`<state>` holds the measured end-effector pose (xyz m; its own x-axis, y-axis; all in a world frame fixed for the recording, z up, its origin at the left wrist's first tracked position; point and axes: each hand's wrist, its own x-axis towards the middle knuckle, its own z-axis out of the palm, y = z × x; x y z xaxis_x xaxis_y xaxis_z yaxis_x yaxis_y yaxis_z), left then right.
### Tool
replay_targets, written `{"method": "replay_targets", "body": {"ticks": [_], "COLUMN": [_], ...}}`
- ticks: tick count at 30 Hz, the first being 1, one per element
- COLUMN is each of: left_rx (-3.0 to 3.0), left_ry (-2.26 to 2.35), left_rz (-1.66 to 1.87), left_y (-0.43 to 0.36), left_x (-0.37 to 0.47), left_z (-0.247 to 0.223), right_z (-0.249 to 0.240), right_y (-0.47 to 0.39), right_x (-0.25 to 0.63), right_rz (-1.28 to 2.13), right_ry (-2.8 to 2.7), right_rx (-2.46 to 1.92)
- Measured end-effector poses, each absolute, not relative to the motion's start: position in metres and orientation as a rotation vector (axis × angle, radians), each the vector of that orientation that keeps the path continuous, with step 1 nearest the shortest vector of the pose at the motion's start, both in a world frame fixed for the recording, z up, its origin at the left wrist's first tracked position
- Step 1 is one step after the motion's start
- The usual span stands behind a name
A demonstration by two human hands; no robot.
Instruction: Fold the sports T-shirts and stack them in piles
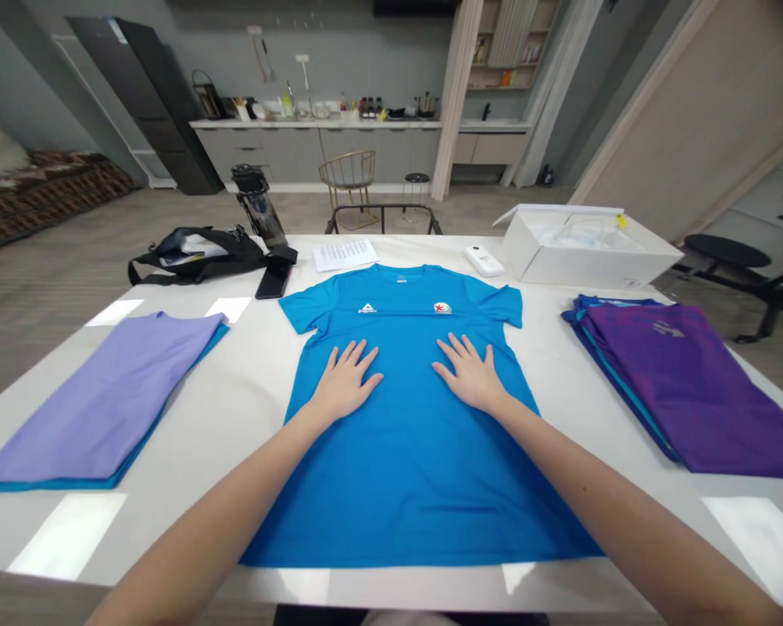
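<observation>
A blue T-shirt (411,469) lies spread out front side up on the white table, its collar at the far side and its hem near the front edge. Small logos mark both sides of its chest. My left hand (344,382) rests flat on the left part of the shirt, below the white logo, fingers spread. On the right part, my right hand (470,374) also lies flat with its fingers apart, below the red and white badge. Neither hand grips the cloth.
Folded lavender and blue shirts (104,391) lie left; a stack topped by a purple shirt (698,382) lies right. Along the far side are a black bag (202,252), a bottle (259,204), a phone (275,279), a printed sheet (345,255), a white device (484,260) and a white box (587,261).
</observation>
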<state>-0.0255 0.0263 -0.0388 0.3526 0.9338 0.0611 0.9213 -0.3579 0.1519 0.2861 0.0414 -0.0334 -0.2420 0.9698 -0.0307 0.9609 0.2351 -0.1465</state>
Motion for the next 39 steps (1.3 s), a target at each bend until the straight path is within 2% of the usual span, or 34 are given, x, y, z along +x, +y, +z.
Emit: {"method": "replay_targets", "body": {"ticks": [13, 23, 32, 35, 39], "left_rx": [2.401, 2.372, 2.422, 2.433, 2.471], "left_ry": [1.840, 1.867, 1.805, 1.790, 1.719], "left_rz": [0.256, 0.256, 0.258, 0.268, 0.279], "left_y": [-0.059, -0.109, -0.157, -0.152, -0.098], "left_x": [0.004, 0.019, 0.019, 0.018, 0.018], "left_z": [-0.031, -0.031, -0.033, -0.025, -0.007], "right_z": [-0.028, -0.028, -0.024, -0.022, -0.018], "right_y": [-0.014, -0.037, -0.103, -0.108, -0.068], "right_x": [0.311, 0.313, 0.316, 0.323, 0.340], "right_rz": [0.192, 0.209, 0.229, 0.215, 0.117], "right_ry": [-2.585, -2.586, -2.571, -2.529, -2.352], "right_rx": [-1.652, -1.679, -1.611, -1.600, -1.681]}}
